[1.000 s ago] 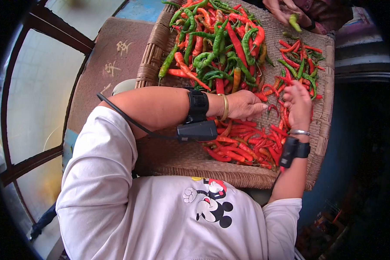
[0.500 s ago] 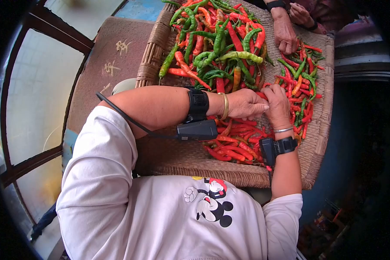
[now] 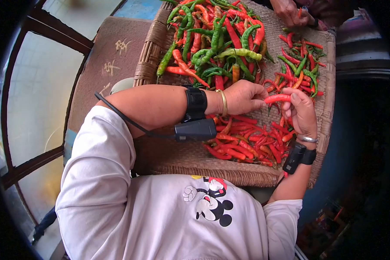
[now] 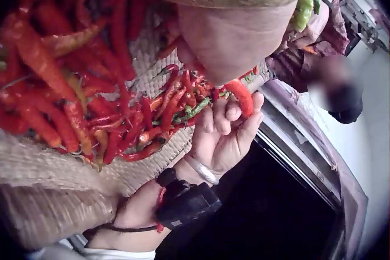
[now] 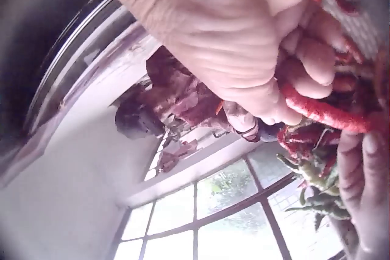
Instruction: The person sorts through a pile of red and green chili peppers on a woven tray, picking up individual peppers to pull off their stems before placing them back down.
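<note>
Head view: red pile (image 3: 240, 149) near, in the basket (image 3: 247, 176).
Right hand (image 3: 303, 109): thumb and fingers clamped on the pepper's (image 3: 277, 99) right end.
Left hand (image 3: 242, 97): fingertips together at its left end, apparently pinching.
Pepper: raised between the hands; stem-picking seems in hand, the next move calling for a gentle pull apart.
Mixed pile (image 3: 216, 40): far left.

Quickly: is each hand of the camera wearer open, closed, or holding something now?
Left hand: at one end of the red pepper; grip cannot be told.
Right hand: closed, pinching this same red pepper.
</note>
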Available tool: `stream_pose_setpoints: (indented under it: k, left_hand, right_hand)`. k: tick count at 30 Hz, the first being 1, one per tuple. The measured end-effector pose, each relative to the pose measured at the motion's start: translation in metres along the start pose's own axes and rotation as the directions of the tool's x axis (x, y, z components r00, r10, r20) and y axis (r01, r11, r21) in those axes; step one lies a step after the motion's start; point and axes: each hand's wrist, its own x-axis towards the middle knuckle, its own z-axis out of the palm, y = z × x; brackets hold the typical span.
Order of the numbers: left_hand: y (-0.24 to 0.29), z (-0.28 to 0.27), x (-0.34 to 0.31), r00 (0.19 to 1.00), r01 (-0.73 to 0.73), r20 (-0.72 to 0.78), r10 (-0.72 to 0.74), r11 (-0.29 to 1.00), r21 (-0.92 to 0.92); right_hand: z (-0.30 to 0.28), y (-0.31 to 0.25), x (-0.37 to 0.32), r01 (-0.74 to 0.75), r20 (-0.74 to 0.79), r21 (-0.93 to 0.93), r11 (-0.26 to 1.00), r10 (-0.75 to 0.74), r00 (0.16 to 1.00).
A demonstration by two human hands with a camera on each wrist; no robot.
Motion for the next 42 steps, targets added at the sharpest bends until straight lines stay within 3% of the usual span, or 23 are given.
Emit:
stream_pose_setpoints:
  k: [2,6,8,9,10,12,13,14,15,16,18,19,21,22,31,33,34,36,37,38,40,41,42]
  left_hand:
    - [0.007,-0.003,0.0,0.992,0.096,0.076,-0.098,0.995,0.023]
    - [-0.003,0.0,0.002,0.997,0.066,0.044,-0.067,0.997,0.029]
    - [-0.002,0.0,0.001,0.994,0.101,0.048,-0.102,0.995,0.02]
    - [-0.002,0.0,0.001,0.994,0.102,0.048,-0.103,0.995,0.018]
    - [-0.001,-0.001,0.001,0.993,0.091,0.066,-0.093,0.995,0.042]
    - [0.0,-0.002,0.0,0.993,0.079,0.085,-0.084,0.995,0.064]
    - [0.001,-0.003,0.0,0.993,0.05,0.102,-0.061,0.993,0.106]
    - [0.002,-0.003,0.0,0.992,0.021,0.119,-0.038,0.989,0.147]
    - [0.0,-0.003,0.0,0.992,0.022,0.119,-0.04,0.989,0.148]
    - [-0.003,-0.002,0.0,0.994,-0.015,0.106,-0.001,0.988,0.154]
    - [-0.004,-0.002,0.001,0.995,-0.054,0.096,0.039,0.986,0.159]
    - [-0.003,-0.002,0.001,0.995,-0.044,0.1,0.028,0.987,0.157]
    - [-0.001,-0.004,0.001,0.995,-0.035,0.102,0.019,0.988,0.153]
    - [0.001,-0.004,0.001,0.994,-0.026,0.11,0.009,0.987,0.157]
    - [-0.004,-0.003,0.001,0.993,-0.037,0.119,0.02,0.99,0.138]
    - [-0.003,-0.003,0.001,0.992,-0.034,0.123,0.016,0.989,0.147]
    - [-0.004,-0.003,0.001,0.992,-0.031,0.128,0.013,0.99,0.141]
    - [-0.005,-0.002,0.001,0.991,-0.024,0.134,0.006,0.991,0.135]
    - [-0.006,-0.002,0.001,0.991,-0.039,0.132,0.02,0.989,0.145]
    - [-0.007,-0.002,0.001,0.991,-0.052,0.131,0.032,0.987,0.154]
    - [-0.006,-0.001,0.001,0.991,-0.031,0.134,0.012,0.99,0.14]
    - [-0.006,-0.002,0.001,0.991,-0.01,0.133,-0.007,0.992,0.128]
    - [-0.004,-0.003,0.002,0.991,-0.005,0.136,-0.012,0.992,0.128]
  right_hand:
    - [-0.002,-0.001,0.0,-0.001,0.018,0.094,0.996,0.0,1.0]
    - [-0.019,-0.001,0.008,0.094,-0.065,0.235,0.967,-0.081,0.995]
    - [-0.011,-0.009,0.011,0.39,-0.431,0.272,0.88,-0.251,0.867]
    - [-0.016,-0.007,0.012,0.431,-0.434,0.278,0.858,-0.289,0.854]
    - [-0.019,-0.003,0.014,0.431,-0.433,0.278,0.858,-0.289,0.854]
    - [-0.023,0.008,0.017,0.257,-0.505,0.001,0.966,-0.222,0.834]
    - [-0.023,0.011,0.017,0.257,-0.505,0.0,0.967,-0.221,0.834]
    - [-0.019,0.014,0.017,0.069,-0.417,-0.396,0.916,-0.246,0.875]
    - [-0.015,0.017,0.016,-0.094,-0.328,-0.729,0.678,-0.225,0.918]
    - [-0.009,0.021,0.014,0.048,-0.112,-0.902,0.43,-0.338,0.935]
    - [-0.004,0.033,0.017,0.29,0.201,-0.941,0.176,-0.399,0.895]
    - [0.0,0.034,0.017,0.287,0.199,-0.942,0.175,-0.398,0.895]
    - [0.007,0.035,0.016,0.156,0.179,-0.982,-0.108,-0.259,0.949]
    - [0.008,0.036,0.017,0.155,0.179,-0.982,-0.112,-0.258,0.949]
    - [0.007,0.036,0.018,0.212,0.227,-0.974,-0.084,-0.266,0.937]
    - [-0.003,0.038,0.019,0.187,0.142,-0.97,0.157,-0.263,0.954]
    - [-0.008,0.035,0.021,0.189,0.144,-0.97,0.154,-0.266,0.953]
    - [-0.015,0.029,0.024,-0.03,-0.229,-0.691,0.723,-0.179,0.957]
    - [-0.012,0.019,0.022,-0.032,-0.382,-0.422,0.906,-0.146,0.912]
    - [-0.019,0.02,0.026,0.14,-0.467,-0.163,0.977,-0.202,0.861]
    - [-0.014,0.012,0.027,0.295,-0.663,0.013,0.955,-0.212,0.718]
    - [-0.015,0.013,0.026,0.292,-0.665,0.017,0.956,-0.207,0.718]
    - [-0.015,0.014,0.024,0.193,-0.599,-0.117,0.974,-0.225,0.769]
